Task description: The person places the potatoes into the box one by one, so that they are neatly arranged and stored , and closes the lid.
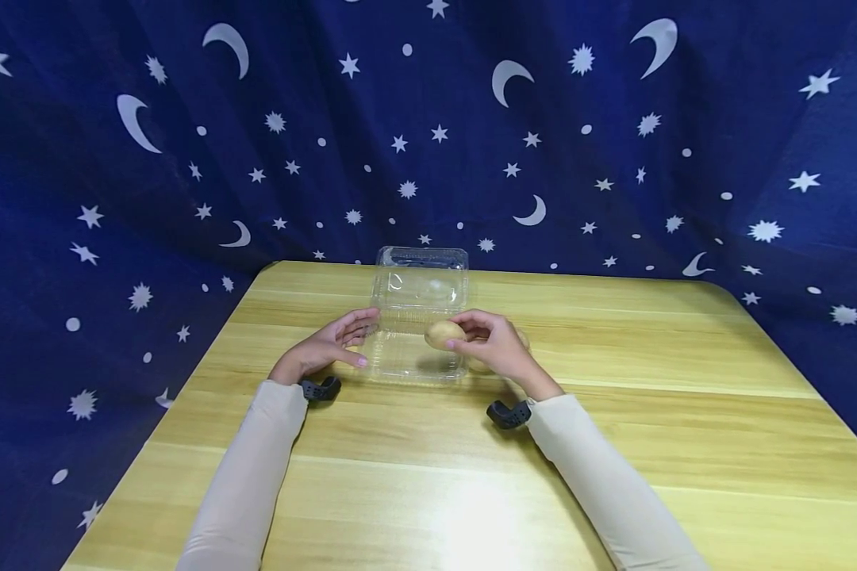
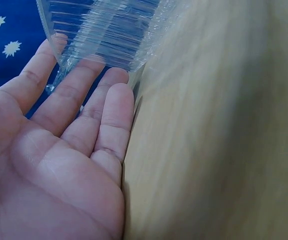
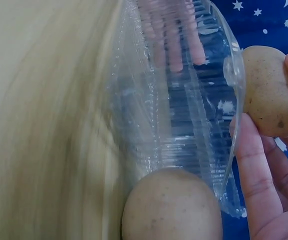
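Note:
A clear plastic clamshell box (image 1: 398, 366) lies open on the table, its lid (image 1: 421, 277) raised at the back. My right hand (image 1: 496, 345) pinches a potato (image 1: 443, 335) between thumb and fingers above the right part of the box's base. A second potato (image 3: 171, 210) sits beside the box's right wall, mostly hidden under my right hand in the head view. On the other side, my left hand (image 1: 332, 341) rests with relaxed fingers against the box's left wall. The left wrist view shows its fingertips (image 2: 118, 97) at the ribbed plastic and nothing in its palm.
The wooden table (image 1: 400, 476) extends on both sides of the box. Behind it hangs a dark blue curtain (image 1: 457, 166) with white moons and stars. Each wrist wears a black strap mount, the left one (image 1: 321, 388) close above the tabletop.

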A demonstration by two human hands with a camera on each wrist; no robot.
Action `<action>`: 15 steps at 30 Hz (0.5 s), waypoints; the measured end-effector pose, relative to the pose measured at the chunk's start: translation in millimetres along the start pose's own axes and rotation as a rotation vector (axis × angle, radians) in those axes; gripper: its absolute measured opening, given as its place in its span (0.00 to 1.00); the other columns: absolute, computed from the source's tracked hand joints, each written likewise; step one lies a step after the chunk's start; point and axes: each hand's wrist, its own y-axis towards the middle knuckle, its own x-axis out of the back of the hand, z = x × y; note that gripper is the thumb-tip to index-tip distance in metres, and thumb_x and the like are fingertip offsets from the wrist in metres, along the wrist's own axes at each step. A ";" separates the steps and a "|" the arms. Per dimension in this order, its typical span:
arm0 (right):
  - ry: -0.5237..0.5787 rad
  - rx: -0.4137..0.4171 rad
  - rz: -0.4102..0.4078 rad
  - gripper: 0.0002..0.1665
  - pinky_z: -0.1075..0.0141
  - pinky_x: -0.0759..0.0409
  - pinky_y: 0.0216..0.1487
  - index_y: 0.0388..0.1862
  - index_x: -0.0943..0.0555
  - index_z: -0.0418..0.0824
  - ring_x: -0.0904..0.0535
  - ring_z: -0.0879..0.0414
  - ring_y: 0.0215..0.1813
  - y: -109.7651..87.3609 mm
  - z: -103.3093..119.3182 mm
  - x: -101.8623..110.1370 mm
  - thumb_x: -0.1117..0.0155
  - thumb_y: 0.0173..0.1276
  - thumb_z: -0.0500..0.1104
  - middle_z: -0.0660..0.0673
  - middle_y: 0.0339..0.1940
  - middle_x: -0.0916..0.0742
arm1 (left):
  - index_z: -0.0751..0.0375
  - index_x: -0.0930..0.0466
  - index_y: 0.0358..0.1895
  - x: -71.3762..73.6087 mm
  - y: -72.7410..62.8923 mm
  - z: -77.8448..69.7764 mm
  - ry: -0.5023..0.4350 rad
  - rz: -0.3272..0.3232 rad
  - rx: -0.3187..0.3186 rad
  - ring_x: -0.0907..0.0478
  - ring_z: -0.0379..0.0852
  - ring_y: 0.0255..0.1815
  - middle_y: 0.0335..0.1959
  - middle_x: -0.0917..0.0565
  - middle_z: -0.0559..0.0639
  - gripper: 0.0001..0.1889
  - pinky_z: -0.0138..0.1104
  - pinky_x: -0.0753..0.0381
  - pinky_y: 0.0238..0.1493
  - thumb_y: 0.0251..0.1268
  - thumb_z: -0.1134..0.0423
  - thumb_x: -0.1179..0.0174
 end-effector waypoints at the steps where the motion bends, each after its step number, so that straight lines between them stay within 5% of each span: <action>1: 0.004 0.004 0.003 0.23 0.70 0.16 0.51 0.61 0.16 0.25 0.14 0.52 0.47 0.5 0.4 -0.9 0.25 0.70 0.32 0.35 0.49 0.10 | 0.74 0.56 0.87 0.0 -0.2 -0.1 0.001 -0.001 0.001 0.56 0.69 0.88 0.88 0.53 0.70 0.55 0.59 0.54 0.85 0.62 0.74 0.27; 15: 0.005 0.026 0.016 0.22 0.67 0.15 0.50 0.58 0.15 0.25 0.14 0.52 0.44 5.2 6.6 -14.2 0.23 0.68 0.33 0.35 0.46 0.10 | 0.73 0.55 0.87 0.6 0.3 0.8 0.007 -0.011 0.007 0.56 0.69 0.88 0.88 0.53 0.70 0.55 0.58 0.54 0.85 0.61 0.77 0.29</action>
